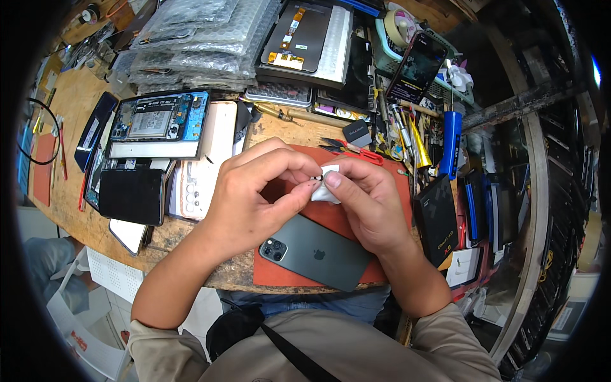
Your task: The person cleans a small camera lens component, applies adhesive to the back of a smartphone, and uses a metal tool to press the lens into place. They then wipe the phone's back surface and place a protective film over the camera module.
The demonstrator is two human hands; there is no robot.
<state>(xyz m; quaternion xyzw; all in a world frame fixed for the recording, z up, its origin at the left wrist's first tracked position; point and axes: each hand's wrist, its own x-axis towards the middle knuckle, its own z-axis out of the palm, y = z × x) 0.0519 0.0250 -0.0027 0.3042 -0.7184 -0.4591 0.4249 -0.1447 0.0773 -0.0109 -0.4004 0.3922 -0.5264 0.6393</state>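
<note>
Both hands meet above an orange-red mat [394, 184] on the wooden bench. Between my right hand's [369, 200] thumb and fingers is a small white cloth or tissue [325, 193]. My left hand [254, 181] is closed in a pinch right against it, on a tiny dark-and-light piece too small to name. Below the hands a dark green-grey smartphone [315, 253] lies back up on the mat, its camera cluster toward the left. Just beyond my right hand, red-handled cutters [356, 151] rest at the mat's far edge.
Opened tablets and phones [153, 124] are piled at left, with a black phone [132, 196] in front. Bubble-wrapped packages [191, 51] are stacked behind. Screwdrivers [420, 146], a blue tool [451, 145], a propped lit phone [420, 67] and a black box [435, 219] crowd the right.
</note>
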